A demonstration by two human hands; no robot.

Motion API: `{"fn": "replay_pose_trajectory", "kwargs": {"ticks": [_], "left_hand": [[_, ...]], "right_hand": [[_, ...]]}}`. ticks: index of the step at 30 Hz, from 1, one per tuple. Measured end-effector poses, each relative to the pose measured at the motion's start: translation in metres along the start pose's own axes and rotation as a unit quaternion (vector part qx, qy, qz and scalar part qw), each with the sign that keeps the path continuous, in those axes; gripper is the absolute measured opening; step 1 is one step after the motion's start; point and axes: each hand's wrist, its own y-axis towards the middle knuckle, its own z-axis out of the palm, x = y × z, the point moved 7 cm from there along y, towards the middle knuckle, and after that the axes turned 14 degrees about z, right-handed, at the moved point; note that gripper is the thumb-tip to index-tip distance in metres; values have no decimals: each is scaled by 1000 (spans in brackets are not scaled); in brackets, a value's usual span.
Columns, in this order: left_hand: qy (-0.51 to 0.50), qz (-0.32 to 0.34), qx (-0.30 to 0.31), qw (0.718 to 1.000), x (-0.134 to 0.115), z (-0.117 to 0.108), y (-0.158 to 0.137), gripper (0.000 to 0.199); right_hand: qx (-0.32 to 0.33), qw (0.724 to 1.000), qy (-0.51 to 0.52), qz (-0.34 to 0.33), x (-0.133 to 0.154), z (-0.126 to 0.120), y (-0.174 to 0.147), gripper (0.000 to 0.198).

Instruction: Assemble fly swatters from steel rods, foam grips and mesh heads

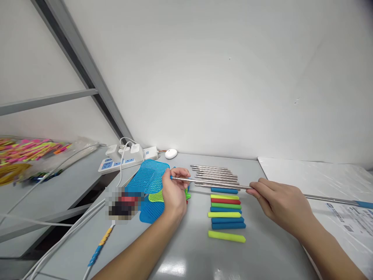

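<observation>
While the left hand holds one end, the right hand grips a long steel rod farther along

Although both hands are closed on the same rod, they hold it differently. The left has its thumb up against the rod's blue-tipped end, with the other fingers curled behind the shaft and the palm partly turned up. The right hand lies over the rod, back upward, thumb and forefinger pinching it from the left and the remaining fingers folded around it; their tips are hidden. The hands are well apart, with a straight length of bare metal between them.

The left forearm rises from the bottom edge, slanting right; the right forearm comes in from the lower right corner, slanting left. Nearly level, the rod passes through the right hand and over a white wrapped sheet, to a blue grip at the picture's right edge.

Beneath and behind the rod, more steel rods lie in a row on the grey table. In front of them, coloured sleeves, blue, yellow, red and green, are lined up. Blue and green perforated sheets lie in an overlapping pile just beside the left hand.
</observation>
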Motion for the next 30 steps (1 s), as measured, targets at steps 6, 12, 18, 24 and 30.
{"fn": "replay_pose_trajectory", "kwargs": {"ticks": [6,12,18,24,30], "left_hand": [[7,-18,20,1000,4,2,-3,50],[26,-16,54,998,7,6,-16,55],[45,-42,160,985,18,28,-53,58],[70,-41,181,980,17,31,-60,60],[88,-59,204,973,24,28,-55,54]], "right_hand": [[-4,1000,-14,1,-1,-2,-1,31],[-15,1000,-15,-5,9,-3,0,35],[-13,1000,15,-24,53,1,-3,37],[-47,998,15,-26,68,-6,-5,38],[-7,999,34,-5,61,2,-2,35]]}}
